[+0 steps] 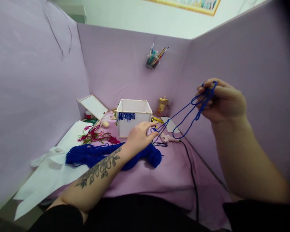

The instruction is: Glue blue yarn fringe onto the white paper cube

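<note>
My right hand (222,100) is raised at the right, its fingers closed on looped strands of blue yarn (197,117). The strands run slanting down to my left hand (142,133), whose thumb and fingertips curl round them, a small loop showing between. Below the left wrist lies a thick skein of blue yarn (87,156), partly hidden by my forearm. Just beyond that hand stands a white open-topped box (125,129) with pale edging. A blue yarn fringe (126,116) hangs along the upper left of its front.
Red and green yarn scraps (96,135) lie left of the box, near white paper sheets (50,177). A white framed panel (93,106) leans behind. To the right are a glue gun (169,138) with a black cord (193,180) and a yellow cup (162,104). A pen holder (152,61) hangs on the back wall.
</note>
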A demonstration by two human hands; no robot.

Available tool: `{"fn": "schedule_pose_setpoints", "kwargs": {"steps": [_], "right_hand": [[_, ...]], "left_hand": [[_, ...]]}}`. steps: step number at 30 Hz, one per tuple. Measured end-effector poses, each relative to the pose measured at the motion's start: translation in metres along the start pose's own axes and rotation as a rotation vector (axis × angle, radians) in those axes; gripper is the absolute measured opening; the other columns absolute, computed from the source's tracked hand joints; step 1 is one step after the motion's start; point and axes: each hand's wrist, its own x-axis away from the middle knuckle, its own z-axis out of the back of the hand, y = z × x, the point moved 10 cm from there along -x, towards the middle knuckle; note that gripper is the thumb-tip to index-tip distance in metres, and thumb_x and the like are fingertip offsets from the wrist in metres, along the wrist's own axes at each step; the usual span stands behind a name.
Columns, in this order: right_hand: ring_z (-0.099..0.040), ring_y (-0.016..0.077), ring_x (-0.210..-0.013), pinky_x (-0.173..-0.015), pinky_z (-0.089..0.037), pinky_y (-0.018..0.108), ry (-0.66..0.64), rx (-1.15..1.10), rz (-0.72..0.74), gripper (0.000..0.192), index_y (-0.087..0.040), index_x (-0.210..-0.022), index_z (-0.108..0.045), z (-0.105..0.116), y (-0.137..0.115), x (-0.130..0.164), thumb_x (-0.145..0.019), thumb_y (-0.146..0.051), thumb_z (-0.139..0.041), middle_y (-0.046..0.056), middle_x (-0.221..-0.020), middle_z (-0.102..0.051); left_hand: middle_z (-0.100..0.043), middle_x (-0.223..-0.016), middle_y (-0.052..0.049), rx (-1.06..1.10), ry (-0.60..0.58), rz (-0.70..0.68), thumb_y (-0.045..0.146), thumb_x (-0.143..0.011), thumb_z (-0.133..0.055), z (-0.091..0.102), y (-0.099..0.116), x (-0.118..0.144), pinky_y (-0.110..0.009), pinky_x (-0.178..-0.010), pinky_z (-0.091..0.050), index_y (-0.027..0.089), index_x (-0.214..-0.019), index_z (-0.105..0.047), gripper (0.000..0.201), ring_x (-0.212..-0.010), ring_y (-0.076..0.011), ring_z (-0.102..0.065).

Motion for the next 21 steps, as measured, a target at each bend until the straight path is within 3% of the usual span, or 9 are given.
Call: {"fn": "schedule_pose_setpoints", "kwargs": {"steps": [2, 4, 7, 10, 12, 15, 21], "right_hand": [[-0.035, 0.0047, -0.039, -0.036, -0.016, 0.019, -0.006, 0.007, -0.005, 0.011, -0.019, -0.069, -0.065, 0.0, 0.0, 0.002, -0.059, -0.018, -0.065, 0.0, -0.063, -0.062], [-0.035, 0.005, -0.038, -0.036, -0.016, 0.02, 0.01, -0.001, -0.02, 0.011, -0.019, -0.069, -0.064, 0.006, 0.003, 0.003, -0.058, -0.018, -0.066, 0.0, -0.062, -0.062], [-0.033, 0.005, -0.037, -0.037, -0.015, 0.022, 0.083, -0.033, -0.052, 0.011, -0.02, -0.066, -0.064, 0.025, 0.011, 0.003, -0.055, -0.017, -0.065, 0.0, -0.061, -0.062], [-0.031, 0.005, -0.037, -0.038, -0.013, 0.022, 0.149, -0.058, -0.083, 0.011, -0.02, -0.065, -0.063, 0.043, 0.022, 0.001, -0.054, -0.017, -0.064, 0.0, -0.06, -0.061], [-0.032, 0.0054, -0.038, -0.038, -0.013, 0.022, 0.161, -0.055, -0.094, 0.011, -0.02, -0.066, -0.062, 0.051, 0.028, 0.0, -0.056, -0.017, -0.064, 0.0, -0.059, -0.06], [-0.034, 0.0053, -0.038, -0.037, -0.014, 0.022, 0.17, -0.04, -0.102, 0.011, -0.02, -0.068, -0.061, 0.058, 0.033, 0.0, -0.058, -0.017, -0.063, 0.0, -0.061, -0.061], [-0.032, 0.0054, -0.037, -0.036, -0.012, 0.022, 0.215, -0.023, -0.111, 0.013, -0.021, -0.069, -0.06, 0.072, 0.039, 0.0, -0.056, -0.018, -0.063, 0.0, -0.063, -0.061]], "left_hand": [[-0.071, -0.091, -0.005, 0.116, 0.044, 0.038, 0.031, -0.084, -0.06, 0.004, -0.008, -0.008, -0.027, -0.072, -0.048, 0.018, -0.09, -0.072, 0.018, -0.076, -0.0148, -0.061], [-0.07, -0.079, -0.004, 0.281, 0.147, 0.168, 0.036, -0.084, -0.06, 0.019, -0.036, -0.006, -0.025, -0.061, -0.045, 0.016, -0.084, -0.07, 0.022, -0.064, -0.0127, -0.056], [-0.067, -0.078, -0.004, 0.61, 0.304, 0.41, 0.045, -0.076, -0.065, 0.038, -0.087, 0.011, -0.02, -0.046, -0.034, 0.015, -0.083, -0.063, 0.031, -0.052, -0.008, -0.047], [-0.065, -0.08, -0.002, 0.896, 0.403, 0.577, 0.041, -0.071, -0.07, 0.05, -0.118, 0.031, -0.016, -0.043, -0.03, 0.016, -0.079, -0.054, 0.03, -0.054, -0.0066, -0.049], [-0.062, -0.074, -0.001, 1.041, 0.459, 0.618, 0.035, -0.074, -0.068, 0.061, -0.127, 0.041, -0.017, -0.049, -0.039, 0.017, -0.076, -0.051, 0.025, -0.06, -0.0079, -0.054], [-0.053, -0.064, 0.003, 1.213, 0.513, 0.571, 0.031, -0.084, -0.061, 0.087, -0.126, 0.049, -0.021, -0.059, -0.049, 0.018, -0.073, -0.048, 0.021, -0.059, -0.0084, -0.054], [-0.043, -0.055, 0.007, 1.353, 0.782, 0.494, 0.027, -0.101, -0.035, 0.157, -0.134, 0.071, -0.015, -0.039, -0.032, 0.018, -0.074, -0.046, 0.03, -0.038, -0.0033, -0.035]]}}
